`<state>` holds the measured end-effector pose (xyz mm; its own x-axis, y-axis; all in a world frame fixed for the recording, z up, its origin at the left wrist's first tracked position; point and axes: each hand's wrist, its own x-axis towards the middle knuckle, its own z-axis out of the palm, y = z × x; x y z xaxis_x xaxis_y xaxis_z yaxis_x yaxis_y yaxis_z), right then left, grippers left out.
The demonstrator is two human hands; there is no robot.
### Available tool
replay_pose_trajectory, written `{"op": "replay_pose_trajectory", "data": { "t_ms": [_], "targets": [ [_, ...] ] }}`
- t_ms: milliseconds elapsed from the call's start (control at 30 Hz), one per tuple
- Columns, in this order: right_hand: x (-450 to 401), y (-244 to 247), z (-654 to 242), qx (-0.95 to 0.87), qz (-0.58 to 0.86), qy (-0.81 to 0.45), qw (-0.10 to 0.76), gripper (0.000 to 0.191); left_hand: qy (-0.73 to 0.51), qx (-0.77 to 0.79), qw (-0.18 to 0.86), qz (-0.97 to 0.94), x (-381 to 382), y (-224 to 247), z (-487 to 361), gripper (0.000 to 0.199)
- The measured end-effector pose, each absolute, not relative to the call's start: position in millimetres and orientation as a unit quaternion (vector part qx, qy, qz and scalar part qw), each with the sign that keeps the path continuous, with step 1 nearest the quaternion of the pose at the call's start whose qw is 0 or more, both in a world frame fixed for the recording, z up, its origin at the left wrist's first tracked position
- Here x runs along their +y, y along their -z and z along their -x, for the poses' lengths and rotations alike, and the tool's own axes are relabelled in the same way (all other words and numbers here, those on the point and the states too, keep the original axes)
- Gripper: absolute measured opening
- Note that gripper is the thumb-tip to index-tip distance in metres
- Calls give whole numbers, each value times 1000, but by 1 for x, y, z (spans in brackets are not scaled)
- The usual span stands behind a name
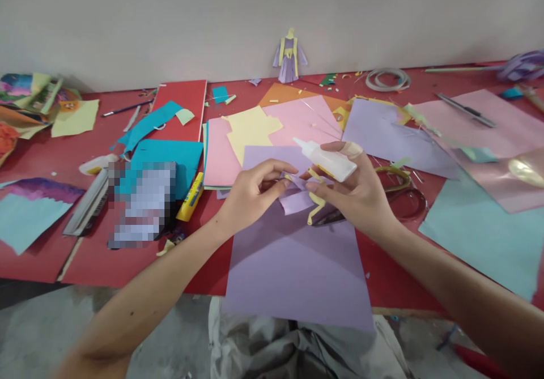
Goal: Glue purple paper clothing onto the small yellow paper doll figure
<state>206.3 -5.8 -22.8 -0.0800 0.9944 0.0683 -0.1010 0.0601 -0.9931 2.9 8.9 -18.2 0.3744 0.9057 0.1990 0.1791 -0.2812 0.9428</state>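
Your left hand (258, 189) pinches a purple paper piece (299, 183); your right hand (362, 191) holds a white bottle (334, 161). 1 paper doll (289, 56) looks done; your piece looks unfinished.

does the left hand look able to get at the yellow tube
Probably yes: the yellow tube lies uncovered to the left of the left hand, though the hand seems busy pinching a small purple paper piece and might have to release it first.
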Motion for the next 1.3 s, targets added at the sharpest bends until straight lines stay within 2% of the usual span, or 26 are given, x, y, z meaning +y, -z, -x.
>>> {"op": "replay_pose_trajectory", "data": {
  "t_ms": [133, 300, 700, 933, 1200, 1300],
  "targets": [
    [-1, 28, -209, -516, 416, -515, 544, 52, -403, 407, 513, -639, 8, 14, -3, 18],
    [5, 30, -214, -513, 415, -498, 563, 51, -412, 419, 564, -581, 9, 14, -5, 12],
    [8, 33, -219, -557, 434, -482, 519, 49, -433, 400, 465, -661, 9, 14, -2, 17],
    [8, 31, -223, -591, 423, -479, 492, 47, -421, 392, 368, -731, 8, 14, -1, 20],
    [6, 29, -222, -578, 430, -497, 484, 48, -413, 364, 404, -731, 7, 10, 1, 24],
    [6, 28, -222, -557, 423, -526, 484, 49, -408, 350, 426, -728, 6, 8, 1, 19]
  ]
}}
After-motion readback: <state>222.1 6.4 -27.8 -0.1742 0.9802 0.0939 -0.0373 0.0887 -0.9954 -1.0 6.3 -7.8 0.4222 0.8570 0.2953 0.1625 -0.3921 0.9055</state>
